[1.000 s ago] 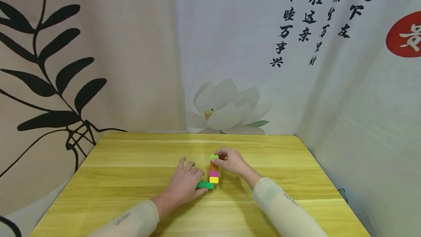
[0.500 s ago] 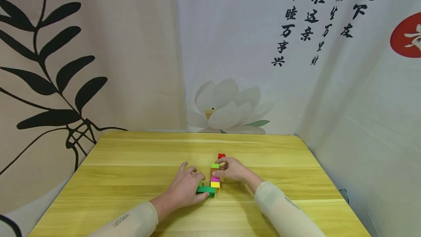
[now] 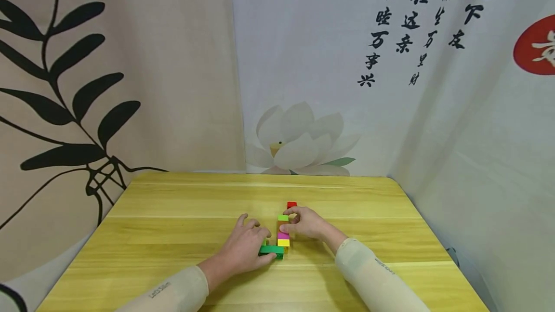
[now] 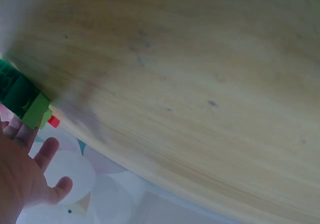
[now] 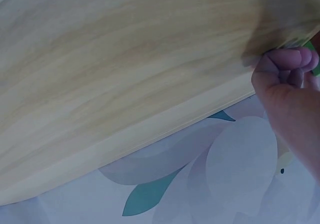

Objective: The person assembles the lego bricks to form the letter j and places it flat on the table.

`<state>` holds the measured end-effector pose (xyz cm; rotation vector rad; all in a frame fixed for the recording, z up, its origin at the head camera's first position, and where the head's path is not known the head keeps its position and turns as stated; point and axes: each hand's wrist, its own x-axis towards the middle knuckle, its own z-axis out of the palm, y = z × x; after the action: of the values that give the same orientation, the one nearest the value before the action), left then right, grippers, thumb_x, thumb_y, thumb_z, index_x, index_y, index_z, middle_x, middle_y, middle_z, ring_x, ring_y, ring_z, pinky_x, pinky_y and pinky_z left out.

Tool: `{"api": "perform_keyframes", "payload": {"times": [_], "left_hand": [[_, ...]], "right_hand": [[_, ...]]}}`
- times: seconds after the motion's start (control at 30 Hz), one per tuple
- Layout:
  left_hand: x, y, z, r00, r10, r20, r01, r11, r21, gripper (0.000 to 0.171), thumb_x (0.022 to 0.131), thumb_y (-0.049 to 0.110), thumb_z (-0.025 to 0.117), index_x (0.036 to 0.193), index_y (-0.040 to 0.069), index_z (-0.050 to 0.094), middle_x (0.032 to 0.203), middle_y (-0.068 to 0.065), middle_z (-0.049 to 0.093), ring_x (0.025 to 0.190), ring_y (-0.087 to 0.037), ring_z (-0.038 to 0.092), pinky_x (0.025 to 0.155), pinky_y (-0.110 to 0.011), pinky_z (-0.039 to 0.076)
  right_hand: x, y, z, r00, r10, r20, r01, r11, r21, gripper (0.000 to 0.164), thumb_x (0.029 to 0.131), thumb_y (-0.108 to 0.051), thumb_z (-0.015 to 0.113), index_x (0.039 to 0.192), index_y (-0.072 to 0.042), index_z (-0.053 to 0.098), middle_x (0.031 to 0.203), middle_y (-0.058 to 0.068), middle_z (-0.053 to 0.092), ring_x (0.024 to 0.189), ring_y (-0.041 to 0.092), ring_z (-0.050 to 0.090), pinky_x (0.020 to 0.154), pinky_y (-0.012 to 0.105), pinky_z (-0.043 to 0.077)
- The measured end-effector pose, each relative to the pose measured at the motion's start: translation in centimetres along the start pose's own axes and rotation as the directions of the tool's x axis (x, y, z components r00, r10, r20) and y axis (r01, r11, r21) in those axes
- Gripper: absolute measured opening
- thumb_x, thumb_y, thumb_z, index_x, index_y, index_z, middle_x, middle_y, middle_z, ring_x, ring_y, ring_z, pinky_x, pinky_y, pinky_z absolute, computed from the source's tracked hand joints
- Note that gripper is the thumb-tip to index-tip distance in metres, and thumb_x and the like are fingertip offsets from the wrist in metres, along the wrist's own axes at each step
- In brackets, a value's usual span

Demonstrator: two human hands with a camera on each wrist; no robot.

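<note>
A column of toy bricks stands mid-table in the head view: a yellow brick (image 3: 284,243) lowest, then a magenta brick (image 3: 283,236), an orange brick (image 3: 283,225) partly covered by my thumb, and a lime brick (image 3: 283,217). Beyond it shows a red brick (image 3: 292,204); whether it is joined is hidden. My right hand (image 3: 307,223) pinches the column near the orange and lime bricks. A dark green brick (image 3: 271,250) lies at the column's foot, gripped by my left hand (image 3: 245,244), thumb in front. Behind that brick, a lime brick (image 4: 36,112) appears in the left wrist view.
The wooden table (image 3: 173,225) spreads around both hands, its far edge against a wall cloth (image 3: 195,85) printed with leaves, a lotus and writing. A dark curved object (image 3: 13,297) is at the lower left corner.
Over the first half second the brick column and right hand came down toward me, and the red brick emerged beyond the hand. The green brick shifted slightly nearer. Since then almost nothing has moved.
</note>
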<state>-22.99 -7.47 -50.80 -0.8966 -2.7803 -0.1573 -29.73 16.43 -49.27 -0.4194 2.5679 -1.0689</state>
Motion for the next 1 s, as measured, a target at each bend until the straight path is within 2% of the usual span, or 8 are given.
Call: {"api": "perform_keyframes", "payload": {"times": [0.27, 0.47, 0.63, 0.7, 0.8, 0.9, 0.93, 1.0], "left_hand": [[-0.1, 0.1, -0.2, 1.000, -0.004, 0.016, 0.004, 1.000, -0.013, 0.049, 0.090, 0.062, 0.076, 0.114, 0.019, 0.076, 0.112, 0.006, 0.081, 0.122, -0.030, 0.066, 0.118, -0.072, 0.037], [-0.4, 0.0, -0.7, 1.000, -0.017, 0.007, 0.017, 0.999, -0.048, 0.053, 0.093, 0.065, 0.073, 0.118, 0.019, 0.076, 0.117, 0.004, 0.080, 0.124, -0.031, 0.065, 0.118, -0.071, 0.038], [-0.9, -0.7, -1.3, 0.997, -0.067, -0.043, 0.062, 0.992, -0.109, 0.044, 0.097, 0.057, 0.073, 0.116, 0.017, 0.076, 0.113, 0.003, 0.080, 0.120, -0.028, 0.065, 0.117, -0.067, 0.041], [-1.1, -1.1, -1.3, 0.994, -0.085, -0.061, 0.077, 0.989, -0.128, 0.041, 0.097, 0.054, 0.075, 0.113, 0.017, 0.077, 0.109, 0.002, 0.080, 0.117, -0.026, 0.066, 0.116, -0.067, 0.041], [-1.2, -1.5, -1.3, 0.993, -0.100, -0.060, 0.091, 0.986, -0.142, 0.039, 0.097, 0.054, 0.074, 0.111, 0.017, 0.078, 0.105, 0.003, 0.081, 0.113, -0.024, 0.067, 0.117, -0.066, 0.041], [-1.2, -1.6, -1.3, 0.994, -0.097, -0.044, 0.090, 0.985, -0.146, 0.040, 0.097, 0.056, 0.074, 0.109, 0.018, 0.077, 0.104, 0.004, 0.080, 0.112, -0.023, 0.066, 0.116, -0.066, 0.041], [-1.3, -1.6, -1.3, 0.995, -0.094, -0.039, 0.088, 0.985, -0.145, 0.040, 0.097, 0.056, 0.074, 0.109, 0.018, 0.077, 0.104, 0.004, 0.080, 0.112, -0.023, 0.066, 0.116, -0.066, 0.042], [-1.3, -1.5, -1.4, 0.995, -0.089, -0.034, 0.083, 0.986, -0.146, 0.040, 0.096, 0.057, 0.075, 0.109, 0.019, 0.077, 0.104, 0.005, 0.079, 0.112, -0.022, 0.066, 0.115, -0.066, 0.042]], "right_hand": [[-0.1, 0.0, 0.1, 1.000, 0.014, 0.006, -0.014, 1.000, 0.016, 0.058, 0.094, -0.042, 0.083, 0.142, -0.015, 0.065, 0.124, 0.011, 0.071, 0.115, 0.026, 0.066, 0.097, 0.046, 0.059], [-0.2, 0.1, -0.2, 1.000, 0.006, -0.025, -0.006, 1.000, 0.006, 0.054, 0.104, -0.040, 0.071, 0.148, -0.012, 0.061, 0.124, 0.012, 0.071, 0.110, 0.025, 0.066, 0.091, 0.043, 0.059], [0.0, 0.7, -1.3, 0.990, -0.014, -0.142, -0.008, 0.988, -0.152, 0.042, 0.110, -0.024, 0.061, 0.149, -0.008, 0.059, 0.110, 0.008, 0.074, 0.089, 0.016, 0.063, 0.079, 0.036, 0.056], [0.1, 1.1, -1.8, 0.983, -0.014, -0.185, -0.029, 0.973, -0.229, 0.043, 0.111, -0.019, 0.058, 0.152, -0.008, 0.056, 0.098, 0.007, 0.074, 0.077, 0.013, 0.057, 0.075, 0.035, 0.055], [0.4, 1.7, -2.5, 0.980, 0.011, -0.200, -0.070, 0.955, -0.288, 0.048, 0.111, -0.013, 0.052, 0.159, -0.012, 0.049, 0.085, 0.013, 0.071, 0.066, 0.014, 0.048, 0.069, 0.037, 0.052], [0.5, 2.3, -2.7, 0.982, 0.004, -0.188, -0.065, 0.945, -0.319, 0.052, 0.110, -0.008, 0.050, 0.161, -0.014, 0.047, 0.110, 0.020, 0.077, 0.080, 0.022, 0.066, 0.079, 0.044, 0.059], [0.6, 2.4, -2.7, 0.984, -0.011, -0.177, -0.049, 0.943, -0.329, 0.052, 0.110, -0.007, 0.050, 0.161, -0.015, 0.048, 0.125, 0.020, 0.075, 0.095, 0.026, 0.072, 0.088, 0.047, 0.061], [0.6, 2.4, -2.6, 0.987, -0.039, -0.154, -0.018, 0.935, -0.353, 0.052, 0.109, -0.006, 0.050, 0.160, -0.016, 0.050, 0.148, 0.018, 0.066, 0.126, 0.035, 0.069, 0.106, 0.053, 0.057]]}}
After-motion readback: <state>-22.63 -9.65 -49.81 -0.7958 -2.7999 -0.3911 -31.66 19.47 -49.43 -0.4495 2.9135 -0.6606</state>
